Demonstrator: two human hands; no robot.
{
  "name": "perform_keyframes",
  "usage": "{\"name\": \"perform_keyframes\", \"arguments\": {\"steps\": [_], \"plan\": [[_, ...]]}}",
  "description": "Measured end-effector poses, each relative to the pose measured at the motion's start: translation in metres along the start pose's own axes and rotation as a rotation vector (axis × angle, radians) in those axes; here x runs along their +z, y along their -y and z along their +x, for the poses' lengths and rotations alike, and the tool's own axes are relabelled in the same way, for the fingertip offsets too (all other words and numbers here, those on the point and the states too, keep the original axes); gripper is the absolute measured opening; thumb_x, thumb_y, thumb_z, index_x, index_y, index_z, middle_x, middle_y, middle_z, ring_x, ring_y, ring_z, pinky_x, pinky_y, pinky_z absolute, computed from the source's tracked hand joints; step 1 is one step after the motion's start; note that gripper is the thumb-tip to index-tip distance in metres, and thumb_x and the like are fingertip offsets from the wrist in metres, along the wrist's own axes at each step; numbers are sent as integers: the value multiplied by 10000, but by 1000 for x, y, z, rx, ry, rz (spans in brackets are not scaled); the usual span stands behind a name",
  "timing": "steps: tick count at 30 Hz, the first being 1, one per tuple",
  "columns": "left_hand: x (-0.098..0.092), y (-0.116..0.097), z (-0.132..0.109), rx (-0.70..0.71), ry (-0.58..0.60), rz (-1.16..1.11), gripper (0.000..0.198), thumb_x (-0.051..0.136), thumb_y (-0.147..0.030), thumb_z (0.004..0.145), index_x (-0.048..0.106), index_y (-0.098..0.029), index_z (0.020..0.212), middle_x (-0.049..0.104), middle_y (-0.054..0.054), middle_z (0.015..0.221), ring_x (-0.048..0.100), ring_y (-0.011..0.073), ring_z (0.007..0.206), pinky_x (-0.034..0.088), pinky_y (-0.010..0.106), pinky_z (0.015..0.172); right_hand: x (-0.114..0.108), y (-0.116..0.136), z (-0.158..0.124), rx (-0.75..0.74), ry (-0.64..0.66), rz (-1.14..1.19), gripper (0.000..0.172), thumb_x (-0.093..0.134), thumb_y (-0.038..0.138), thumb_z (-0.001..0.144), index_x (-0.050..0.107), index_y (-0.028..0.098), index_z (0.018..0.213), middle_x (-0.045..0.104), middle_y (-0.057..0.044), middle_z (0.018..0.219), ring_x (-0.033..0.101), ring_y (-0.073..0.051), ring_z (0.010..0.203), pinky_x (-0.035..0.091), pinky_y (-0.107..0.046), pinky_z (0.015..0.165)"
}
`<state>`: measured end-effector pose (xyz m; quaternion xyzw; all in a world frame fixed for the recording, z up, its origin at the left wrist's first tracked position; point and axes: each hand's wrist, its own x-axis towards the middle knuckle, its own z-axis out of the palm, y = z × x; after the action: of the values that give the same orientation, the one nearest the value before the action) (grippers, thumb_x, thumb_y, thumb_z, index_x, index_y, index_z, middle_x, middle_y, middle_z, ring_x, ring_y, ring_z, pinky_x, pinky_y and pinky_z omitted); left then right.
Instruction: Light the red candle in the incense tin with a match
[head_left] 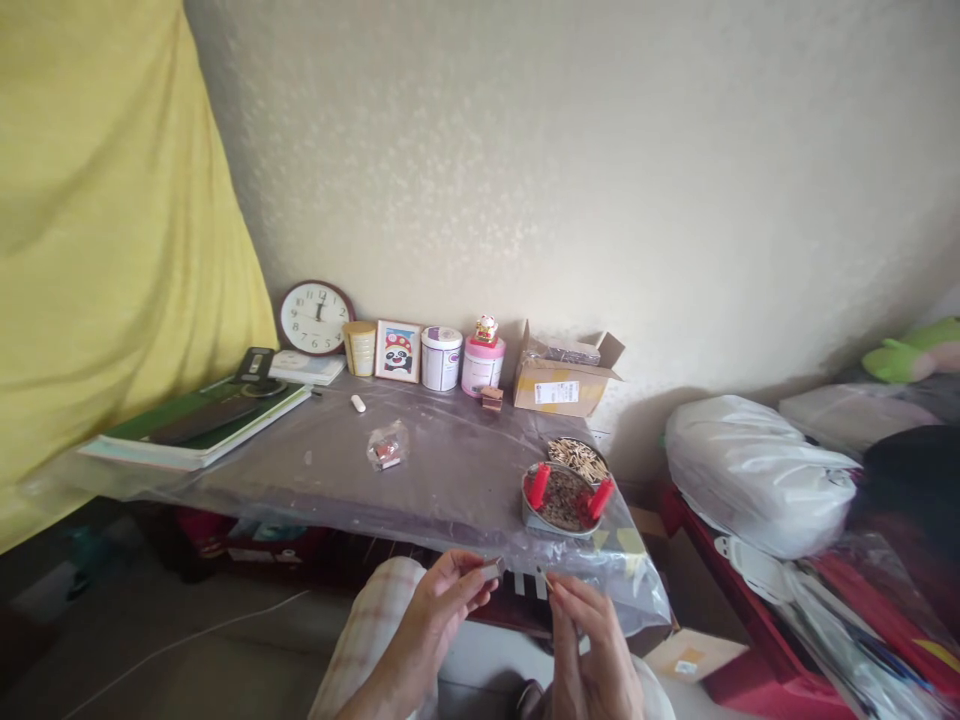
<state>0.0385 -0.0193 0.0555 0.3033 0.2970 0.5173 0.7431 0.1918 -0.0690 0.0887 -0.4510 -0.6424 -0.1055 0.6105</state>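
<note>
My left hand (448, 597) is closed on a small matchbox (491, 569), held between thumb and fingers in front of the table's near edge. A short way to its right, my right hand (589, 630) pinches a thin match (545, 577) whose dark head points up and to the left. Match and box are apart, and no flame shows. Beyond my right hand, on the table corner, stands a round tin (559, 524) filled with dark grains. Two red candles (538, 486) lean in it. Just behind is a bowl of loose matchsticks (576, 459).
A plastic-covered table (300, 480) bears a small plastic bag (388, 445), a green book (202, 425), a clock (316, 317), several canisters (442, 360) and a cardboard box (559, 388). Right of it, a white bag (757, 470) sits on red storage. A yellow curtain (120, 220) hangs left.
</note>
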Motion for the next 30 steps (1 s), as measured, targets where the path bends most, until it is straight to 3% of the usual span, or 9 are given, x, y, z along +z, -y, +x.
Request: {"name": "perform_keyframes", "arguments": {"steps": [3,5,7,12,15,19,24,30], "plan": [[9,-5,-2,11,14,10,407,870,-441,688,663,-156,892,687,38,919,621,172,927,462,296,896,5,-8,-4,-124,48,-35,296,577,100,908,627,272,1144,738,-60,985,711,-196,881,587,-336,774],[15,-9,-6,20,44,27,413,857,-456,702,664,-156,910,694,48,946,607,174,938,459,304,902,15,-26,-12,-153,138,-122,214,547,117,937,653,246,1071,739,-48,963,714,-172,868,579,-302,799],[16,-12,-9,19,52,61,421,840,-473,721,664,-156,935,696,61,1001,593,180,967,452,314,924,23,-48,-20,-74,44,-180,157,513,148,973,655,213,977,731,-31,874,707,-132,788,566,-236,762],[1,-12,-10,-22,0,61,473,867,-495,672,650,-155,920,690,58,975,604,198,975,457,318,931,18,-75,-25,204,-37,-79,89,611,232,949,676,195,998,731,-35,974,692,-139,941,527,-229,891],[-11,-10,-9,-56,-22,51,460,868,-465,680,641,-156,935,681,56,971,611,195,968,466,302,914,11,-74,-18,291,-74,-20,123,639,283,931,695,185,978,731,-45,974,687,-156,928,533,-257,882],[-17,-9,-10,-68,-44,28,405,838,-433,728,637,-155,943,677,67,987,607,193,988,466,292,928,10,-66,-11,250,-98,15,87,661,256,913,695,192,961,724,-33,962,686,-139,920,538,-238,883],[-2,-6,-8,-19,10,45,388,819,-446,748,637,-172,952,684,53,996,608,187,997,461,291,931,20,-41,-12,119,-20,50,86,612,152,935,643,206,994,704,-19,989,683,-89,939,530,-159,878],[15,-5,-7,36,59,64,395,796,-477,767,633,-182,973,692,55,1044,592,184,1024,444,309,952,24,-20,-6,-33,53,8,97,555,108,953,614,183,964,681,-38,916,673,-90,846,542,-169,801]]}}
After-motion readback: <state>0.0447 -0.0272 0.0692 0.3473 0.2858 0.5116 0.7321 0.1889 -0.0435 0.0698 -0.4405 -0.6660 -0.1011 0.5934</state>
